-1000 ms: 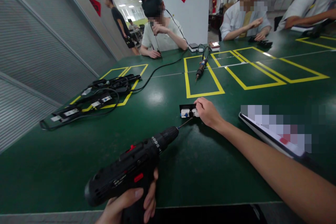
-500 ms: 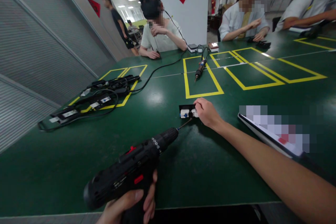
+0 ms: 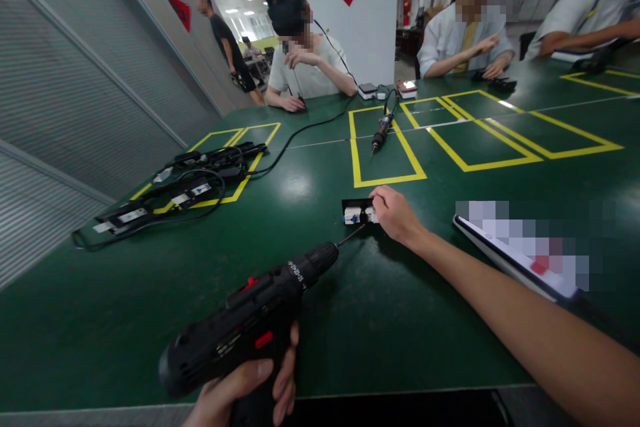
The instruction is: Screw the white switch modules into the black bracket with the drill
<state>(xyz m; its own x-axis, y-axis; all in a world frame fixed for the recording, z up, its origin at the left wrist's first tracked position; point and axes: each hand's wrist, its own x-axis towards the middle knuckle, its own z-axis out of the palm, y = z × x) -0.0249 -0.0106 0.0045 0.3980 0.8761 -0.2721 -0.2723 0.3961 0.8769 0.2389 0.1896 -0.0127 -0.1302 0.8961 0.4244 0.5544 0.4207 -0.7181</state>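
Observation:
A black cordless drill (image 3: 245,320) with red switches is gripped by my left hand (image 3: 250,380), which wraps round its handle from below. Its long thin bit slants up and right, the tip at the lower edge of a small black-and-white part (image 3: 357,215) with a blue detail. Whether the tip touches the part is too small to tell. My right hand (image 3: 393,212) pinches that part at its right end, near the middle of the green table (image 3: 310,320).
Black devices with cables (image 3: 200,180) lie at the left. A pen-shaped tool (image 3: 383,133) rests in a yellow-taped box (image 3: 390,182). At the right is a tablet-like device (image 3: 515,253). Across the table sit a person in a light shirt (image 3: 313,70) and other people.
The drill and both my hands are almost where they were. A person in black in the background has shifted slightly.

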